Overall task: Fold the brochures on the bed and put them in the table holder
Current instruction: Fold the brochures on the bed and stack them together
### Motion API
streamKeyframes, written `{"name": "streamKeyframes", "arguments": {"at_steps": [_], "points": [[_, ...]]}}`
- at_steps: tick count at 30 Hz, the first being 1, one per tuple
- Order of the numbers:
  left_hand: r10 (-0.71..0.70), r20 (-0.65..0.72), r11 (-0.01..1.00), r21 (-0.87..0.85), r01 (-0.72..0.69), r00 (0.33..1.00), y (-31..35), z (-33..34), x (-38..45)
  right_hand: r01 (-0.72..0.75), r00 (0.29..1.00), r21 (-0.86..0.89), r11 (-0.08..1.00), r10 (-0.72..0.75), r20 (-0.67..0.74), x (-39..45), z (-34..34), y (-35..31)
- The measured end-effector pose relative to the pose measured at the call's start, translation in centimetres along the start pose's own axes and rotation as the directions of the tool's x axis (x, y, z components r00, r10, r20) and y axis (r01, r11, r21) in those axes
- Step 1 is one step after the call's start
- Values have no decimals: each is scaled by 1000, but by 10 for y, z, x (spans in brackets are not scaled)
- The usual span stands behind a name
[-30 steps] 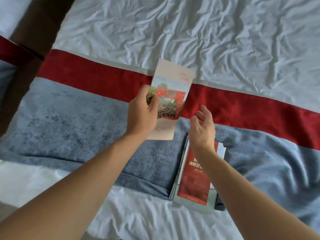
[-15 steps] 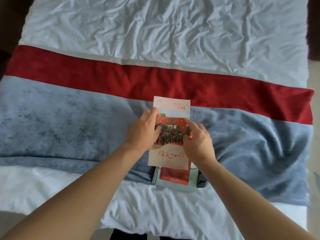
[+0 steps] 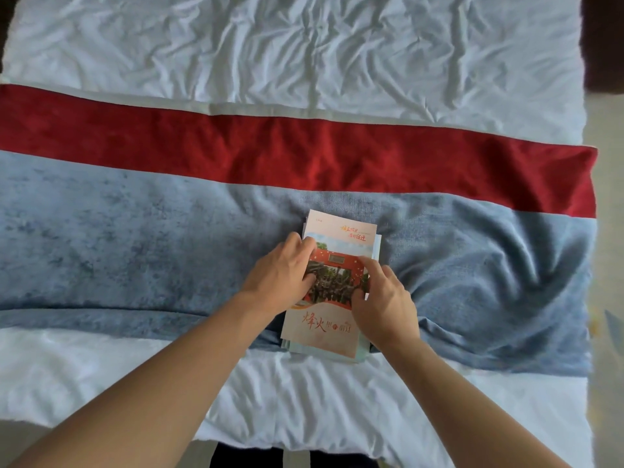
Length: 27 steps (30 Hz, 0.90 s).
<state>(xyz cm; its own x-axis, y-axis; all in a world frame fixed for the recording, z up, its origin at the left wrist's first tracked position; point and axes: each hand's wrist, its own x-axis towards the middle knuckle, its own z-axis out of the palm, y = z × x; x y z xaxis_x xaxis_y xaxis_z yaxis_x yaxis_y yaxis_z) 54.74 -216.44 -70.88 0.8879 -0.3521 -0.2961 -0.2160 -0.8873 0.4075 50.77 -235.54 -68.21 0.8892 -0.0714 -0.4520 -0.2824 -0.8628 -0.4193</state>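
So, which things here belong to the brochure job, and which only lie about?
Job:
top brochure
stack under it
left hand
right hand

Lying about:
white sheet
red band
blue runner

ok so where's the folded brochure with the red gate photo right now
In the head view the folded pale brochure with the red gate photo lies on top of the brochure stack on the blue-grey bed runner, centre-right, between the left hand and right hand.
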Motion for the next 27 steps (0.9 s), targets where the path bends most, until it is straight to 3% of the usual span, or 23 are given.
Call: {"name": "streamKeyframes", "arguments": {"at_steps": [6, 9, 13, 15, 19, 27], "points": [[-12, 16, 997, 82, 10, 1000, 1, 6, 1, -13, 1000, -46, 999, 13, -2, 6, 8, 6], [68, -34, 980, 189, -61, 997, 5, 4, 1, -19, 1000, -78, 997, 18, -21, 8, 7, 7], [177, 53, 960, 213, -184, 983, 18, 5, 2, -24, 999, -181, 983, 15, -50, 9, 5, -3], [154, 76, 965, 205, -167, 985, 21, 6, 3, 35, 997, -261, 965, -54, -63, 11, 5, -5], [108, 79, 980, 159, -119, 991, 22, 9, 6, 231, 973, -387, 893, -212, 90, 18, 10, -3], [48, 92, 990, 129, -59, 995, 24, 20, 10, 234, 972, -458, 858, -217, 91, 44, 10, -13]]}}
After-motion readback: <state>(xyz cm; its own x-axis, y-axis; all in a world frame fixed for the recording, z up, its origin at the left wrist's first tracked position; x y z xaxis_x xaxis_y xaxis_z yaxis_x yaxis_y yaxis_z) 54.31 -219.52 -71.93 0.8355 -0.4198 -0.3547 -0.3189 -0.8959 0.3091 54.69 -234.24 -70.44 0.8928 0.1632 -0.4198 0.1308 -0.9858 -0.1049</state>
